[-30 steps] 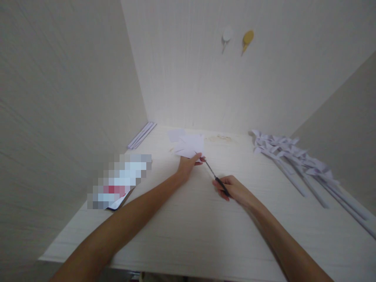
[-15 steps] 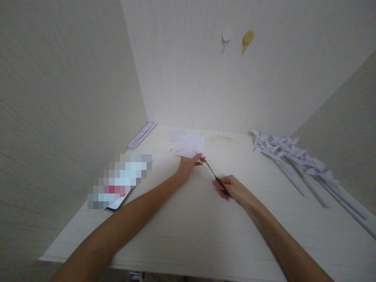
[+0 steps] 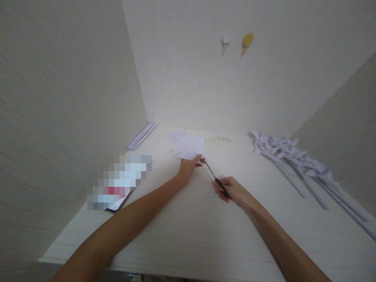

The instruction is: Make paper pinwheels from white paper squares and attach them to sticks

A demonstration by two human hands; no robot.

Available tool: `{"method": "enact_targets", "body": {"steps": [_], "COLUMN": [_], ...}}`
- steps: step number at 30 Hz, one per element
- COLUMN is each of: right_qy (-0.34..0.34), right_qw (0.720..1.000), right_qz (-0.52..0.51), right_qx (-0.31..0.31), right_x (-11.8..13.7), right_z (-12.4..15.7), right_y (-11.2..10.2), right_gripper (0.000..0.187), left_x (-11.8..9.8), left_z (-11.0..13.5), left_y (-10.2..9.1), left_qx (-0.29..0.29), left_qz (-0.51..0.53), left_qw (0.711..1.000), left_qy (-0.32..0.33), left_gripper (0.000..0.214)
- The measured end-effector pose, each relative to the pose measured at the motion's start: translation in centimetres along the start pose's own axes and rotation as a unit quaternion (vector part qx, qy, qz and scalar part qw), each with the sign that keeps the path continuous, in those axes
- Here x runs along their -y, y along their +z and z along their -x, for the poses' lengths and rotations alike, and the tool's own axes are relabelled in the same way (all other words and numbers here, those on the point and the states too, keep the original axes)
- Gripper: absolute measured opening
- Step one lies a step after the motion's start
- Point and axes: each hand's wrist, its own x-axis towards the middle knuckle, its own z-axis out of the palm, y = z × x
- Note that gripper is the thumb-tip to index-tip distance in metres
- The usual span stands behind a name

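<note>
My left hand (image 3: 188, 169) pinches the near right corner of a white paper square (image 3: 190, 145), holding it above the table. Short slits run into the paper from its corners. In my right hand (image 3: 229, 188) is a pair of scissors (image 3: 218, 182), seen nearly edge-on, with black handles and thin metal blades. The blade tips reach the paper's corner beside my left fingertips; whether they are apart there is too small to tell. Behind the held square, another piece of paper (image 3: 175, 136) lies on the table.
Several white paper pinwheels on rolled paper sticks (image 3: 296, 154) lie along the right side. More paper sticks (image 3: 142, 136) rest at the back left. A phone (image 3: 122, 182), its screen blurred, lies at the left. Walls enclose the white table (image 3: 188, 231); two hooks (image 3: 247, 40) are on the back wall.
The view has shifted very slightly. Both hands, the paper and the scissors keep nearly the same positions relative to each other.
</note>
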Motion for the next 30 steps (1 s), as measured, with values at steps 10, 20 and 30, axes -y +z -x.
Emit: {"method": "enact_targets", "body": {"steps": [10, 20, 30], "right_qy": [-0.004, -0.007, -0.034], "right_qw": [1.0, 1.0, 0.992], "right_qz": [-0.018, -0.012, -0.074], "right_qx": [-0.003, -0.006, -0.097], "right_x": [0.5, 0.0, -0.6], "right_z": [0.1, -0.2, -0.7], "right_y": [0.4, 0.4, 0.8], "right_gripper": [0.047, 0.048, 0.039], "left_x": [-0.1, -0.2, -0.2], "left_z": [0.6, 0.6, 0.4], "left_y": [0.7, 0.7, 0.7], "left_qx": [-0.055, -0.055, -0.077], "left_qz": [0.01, 0.011, 0.04], "left_qw": [0.998, 0.998, 0.996], "left_qy": [-0.007, -0.014, -0.032], "left_gripper": [0.013, 0.013, 0.015]}}
